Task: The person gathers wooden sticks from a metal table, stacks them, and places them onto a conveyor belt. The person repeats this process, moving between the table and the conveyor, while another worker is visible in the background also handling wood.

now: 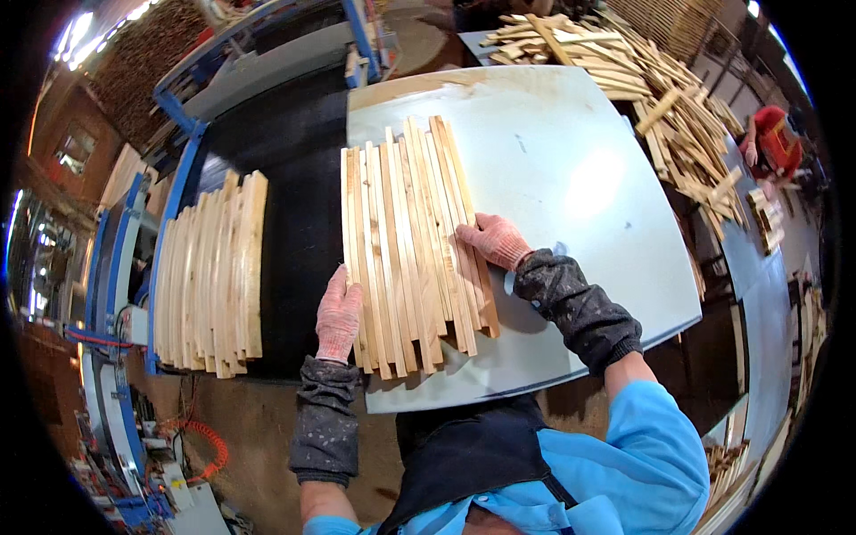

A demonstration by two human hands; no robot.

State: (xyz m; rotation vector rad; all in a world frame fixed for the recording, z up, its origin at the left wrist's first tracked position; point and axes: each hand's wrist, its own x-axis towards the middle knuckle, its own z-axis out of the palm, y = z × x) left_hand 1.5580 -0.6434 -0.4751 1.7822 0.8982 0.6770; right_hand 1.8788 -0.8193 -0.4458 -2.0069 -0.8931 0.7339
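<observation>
A row of pale wooden strips (408,245) lies side by side, long ends pointing away from me, at the left part of a light-coloured table board (571,134). Their ends are uneven. My left hand (339,314), in a pinkish knit glove, presses against the row's left edge near its lower end. On the opposite edge, my right hand (496,241) in a matching glove grips the outermost strips, its thumb on top. The row is squeezed between both hands. Some fingertips are hidden by the wood.
To the left, another row of strips (214,272) rests on a black conveyor belt (299,169) within a blue metal frame (187,125). A large loose pile of strips (687,147) is at the far right. Beyond it, a person in red (776,143) is present. An orange coiled hose (214,446) hangs lower left.
</observation>
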